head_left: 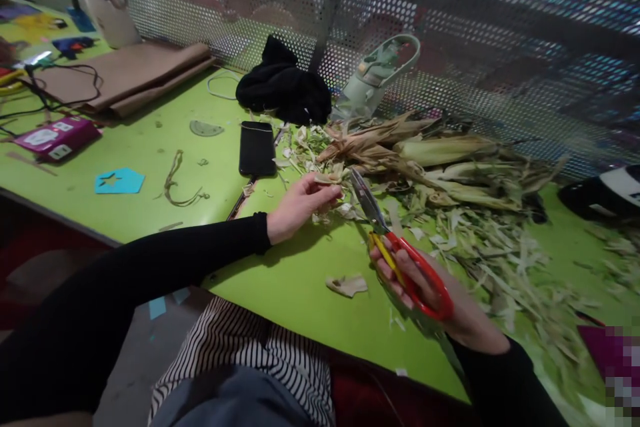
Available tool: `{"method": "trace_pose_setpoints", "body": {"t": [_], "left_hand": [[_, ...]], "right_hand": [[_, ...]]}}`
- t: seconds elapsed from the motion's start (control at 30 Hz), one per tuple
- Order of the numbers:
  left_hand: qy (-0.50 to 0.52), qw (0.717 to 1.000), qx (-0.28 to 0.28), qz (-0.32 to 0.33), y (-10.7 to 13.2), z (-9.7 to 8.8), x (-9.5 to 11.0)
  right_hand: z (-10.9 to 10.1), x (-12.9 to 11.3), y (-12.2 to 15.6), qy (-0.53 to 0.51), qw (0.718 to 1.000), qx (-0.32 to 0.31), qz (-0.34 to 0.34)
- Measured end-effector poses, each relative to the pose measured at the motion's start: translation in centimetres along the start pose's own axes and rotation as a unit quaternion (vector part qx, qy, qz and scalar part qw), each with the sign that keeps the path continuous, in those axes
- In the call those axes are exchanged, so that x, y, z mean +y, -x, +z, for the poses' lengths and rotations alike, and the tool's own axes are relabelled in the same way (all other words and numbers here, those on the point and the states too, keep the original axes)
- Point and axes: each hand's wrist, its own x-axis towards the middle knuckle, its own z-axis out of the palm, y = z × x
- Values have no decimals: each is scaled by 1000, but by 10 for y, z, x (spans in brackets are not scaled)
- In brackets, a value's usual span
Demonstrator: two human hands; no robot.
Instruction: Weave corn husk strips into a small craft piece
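My right hand [400, 270] grips a pair of scissors [420, 267] by its red handles. The metal blades point up and left, close to my other hand, and look nearly closed. Between the thumb and fingers of my left hand [303, 203] is a small piece of corn husk [329, 178]. A loose husk scrap [347, 285] lies on the green table below the scissors. Past both hands rests a heap of corn husks [445, 160], some brown and dry, some pale green. Cut husk strips [505, 260] are scattered to the right.
A black phone [257, 149] lies left of the husks. Behind stand a black cloth bundle [283, 83] and a pale green bottle [370, 83] against a perforated metal screen [475, 33]. Brown paper [135, 73], a purple box [59, 138] and a blue tag [120, 181] are leftward.
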Motion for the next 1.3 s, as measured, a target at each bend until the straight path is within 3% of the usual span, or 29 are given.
{"method": "trace_pose_setpoints", "body": {"t": [0.53, 0.7, 0.93, 1.13, 1.3], "left_hand": [[-92, 994, -40, 33, 4, -4, 3], [-67, 997, -15, 22, 3, -3, 2], [-40, 998, 50, 21, -1, 1, 8], [-54, 997, 27, 39, 0, -3, 7], [-46, 997, 19, 55, 0, -3, 4]], "right_hand": [[-1, -3, 9, -20, 1000, -6, 22], [-6, 2, 8, 4, 999, -8, 34], [-11, 11, 5, -4, 997, -79, -4], [-8, 12, 8, 7, 998, -69, -3], [-12, 16, 4, 6, 995, -99, -6]]}}
